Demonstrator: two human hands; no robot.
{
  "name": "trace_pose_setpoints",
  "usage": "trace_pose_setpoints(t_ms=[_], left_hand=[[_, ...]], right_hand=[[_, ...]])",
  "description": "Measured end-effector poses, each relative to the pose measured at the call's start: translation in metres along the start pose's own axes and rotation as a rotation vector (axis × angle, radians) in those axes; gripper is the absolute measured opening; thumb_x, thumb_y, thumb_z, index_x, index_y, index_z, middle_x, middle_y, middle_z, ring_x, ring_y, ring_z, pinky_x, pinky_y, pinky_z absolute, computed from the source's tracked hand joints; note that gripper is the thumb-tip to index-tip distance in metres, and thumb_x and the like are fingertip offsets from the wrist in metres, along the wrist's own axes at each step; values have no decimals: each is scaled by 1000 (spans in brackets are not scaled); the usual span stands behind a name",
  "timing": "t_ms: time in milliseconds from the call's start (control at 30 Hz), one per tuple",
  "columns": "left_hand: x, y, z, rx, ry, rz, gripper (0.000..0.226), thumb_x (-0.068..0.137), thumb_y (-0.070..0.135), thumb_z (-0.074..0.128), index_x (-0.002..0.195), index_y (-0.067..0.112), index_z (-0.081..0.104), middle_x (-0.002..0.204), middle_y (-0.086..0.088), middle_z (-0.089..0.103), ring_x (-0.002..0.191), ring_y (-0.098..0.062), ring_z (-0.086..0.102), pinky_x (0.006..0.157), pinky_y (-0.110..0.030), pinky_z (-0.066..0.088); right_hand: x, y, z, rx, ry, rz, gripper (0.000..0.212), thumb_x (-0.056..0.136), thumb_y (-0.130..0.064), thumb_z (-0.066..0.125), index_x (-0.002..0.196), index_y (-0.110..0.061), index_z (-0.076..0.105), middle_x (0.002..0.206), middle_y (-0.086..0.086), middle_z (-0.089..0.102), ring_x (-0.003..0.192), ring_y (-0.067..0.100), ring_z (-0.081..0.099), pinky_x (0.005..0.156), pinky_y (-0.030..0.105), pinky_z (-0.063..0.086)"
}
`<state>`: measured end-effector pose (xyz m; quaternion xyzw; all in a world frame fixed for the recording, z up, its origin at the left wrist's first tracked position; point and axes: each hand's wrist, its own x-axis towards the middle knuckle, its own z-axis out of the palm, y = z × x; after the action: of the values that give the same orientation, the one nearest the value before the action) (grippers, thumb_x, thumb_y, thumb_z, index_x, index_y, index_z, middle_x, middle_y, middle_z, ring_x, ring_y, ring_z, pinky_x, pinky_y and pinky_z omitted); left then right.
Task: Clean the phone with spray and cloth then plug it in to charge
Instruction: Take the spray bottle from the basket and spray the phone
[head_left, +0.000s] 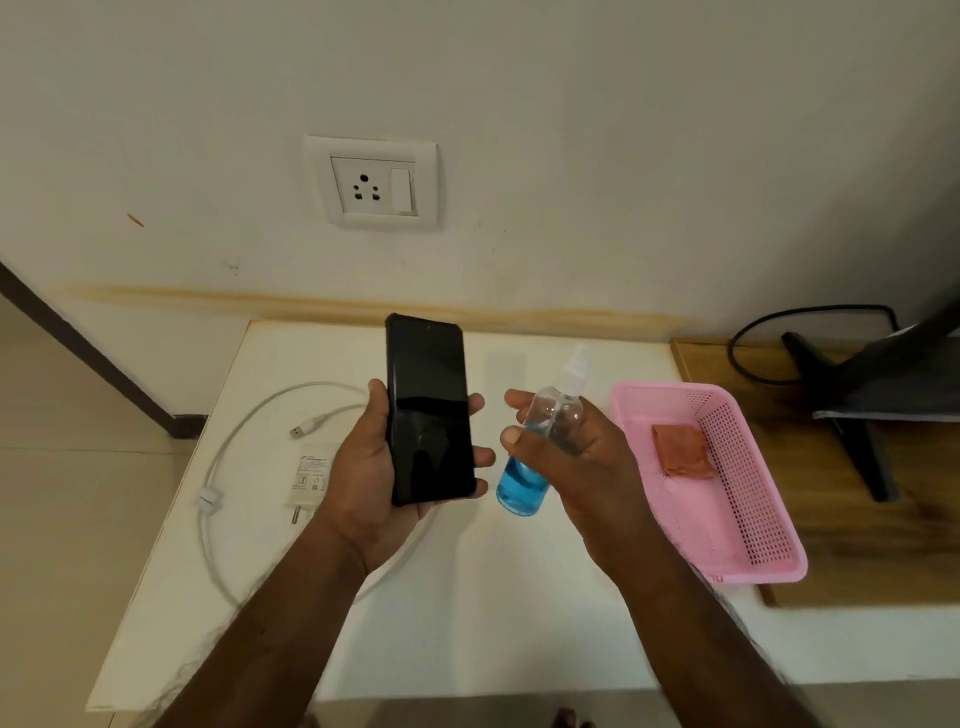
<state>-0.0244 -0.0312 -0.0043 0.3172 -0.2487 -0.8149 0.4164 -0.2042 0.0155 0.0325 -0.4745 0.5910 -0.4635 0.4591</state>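
Phone (431, 410) gripped left hand (363, 467); spray bottle (540, 447) right hand (576, 457); cloth (683, 449) in basket (748, 519).

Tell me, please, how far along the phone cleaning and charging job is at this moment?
Early stage. In hand: the left hand grips the phone, screen up, and the right hand holds the spray bottle of blue liquid beside it. Left: wiping, as the cloth lies in the pink basket; charging, as the charger adapter and cable lie on the table, the wall socket unused.
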Motion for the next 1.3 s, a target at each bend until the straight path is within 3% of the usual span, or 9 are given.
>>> trace_pose_setpoints(t_ms=[167, 267, 333, 433, 667, 867, 1033, 1167, 1300], left_hand=[[-3, 7, -3, 21, -53, 34, 65, 97, 66, 22, 134, 29, 61, 136, -13, 62, 95, -38, 67, 79, -52, 57], [-5, 8, -1, 22, -54, 12, 65, 97, 64, 22, 133, 28, 63, 135, -13, 62, 94, -40, 66, 78, -51, 58], [-5, 7, 0, 35, -39, 3, 64, 97, 64, 22, 130, 30, 65, 133, -13, 64, 92, -41, 67, 77, -51, 59], [-5, 5, 1, 71, -19, 2, 63, 96, 64, 22, 130, 30, 64, 131, -12, 66, 91, -40, 69, 77, -51, 60], [-4, 4, 0, 110, -8, 4, 61, 97, 63, 22, 126, 34, 66, 131, -13, 66, 93, -42, 68, 77, -51, 59], [-3, 4, -2, 111, -14, -6, 61, 98, 63, 21, 128, 35, 66, 132, -12, 65, 94, -43, 68, 77, -52, 59], [-5, 5, 1, 135, -41, -1, 62, 98, 63, 24, 132, 30, 63, 132, -13, 64, 91, -42, 67, 75, -50, 57], [-6, 2, 4, 148, -53, -27, 63, 98, 64, 26, 133, 27, 62, 132, -15, 64, 88, -40, 65, 73, -47, 55], [-4, -4, 5, 162, -55, -60, 64, 98, 64, 25, 137, 25, 59, 133, -15, 63, 91, -41, 63, 80, -50, 53]], right_hand=[[2, -5, -8, -13, 68, -124, 74, 68, -52, 77, 128, -63, 35, 123, -20, 60, 107, 9, 64, 81, 24, 56], [1, -9, -3, 3, 70, -172, 74, 73, -65, 68, 133, -70, 26, 113, -43, 51, 107, -9, 57, 71, 5, 49], [2, -10, -2, 30, 53, -180, 63, 79, -74, 52, 135, -68, 24, 96, -24, 62, 92, 1, 67, 65, 11, 52], [2, -10, -6, 144, -13, -180, 56, 83, -64, 48, 136, -64, 29, 77, 9, 57, 72, 25, 72, 61, 31, 58], [5, -8, -5, 102, 61, -225, 60, 75, -73, 59, 130, -63, 39, 89, -5, 63, 57, 16, 65, 51, 25, 54], [5, 1, -11, -42, 168, -240, 63, 84, -37, 66, 135, -60, 37, 95, -13, 62, 67, 15, 66, 57, 24, 55], [4, -2, -10, -327, 221, -305, 70, 81, -59, 61, 139, -66, 22, 112, -29, 56, 82, 11, 69, 66, 31, 62], [5, -2, -7, -531, 269, -403, 75, 85, -51, 64, 144, -60, 18, 103, -22, 55, 73, 1, 62, 59, 7, 51], [5, 4, -8, -522, 235, -338, 76, 87, -40, 68, 140, -66, 20, 84, -19, 64, 51, 11, 61, 50, 28, 59]])
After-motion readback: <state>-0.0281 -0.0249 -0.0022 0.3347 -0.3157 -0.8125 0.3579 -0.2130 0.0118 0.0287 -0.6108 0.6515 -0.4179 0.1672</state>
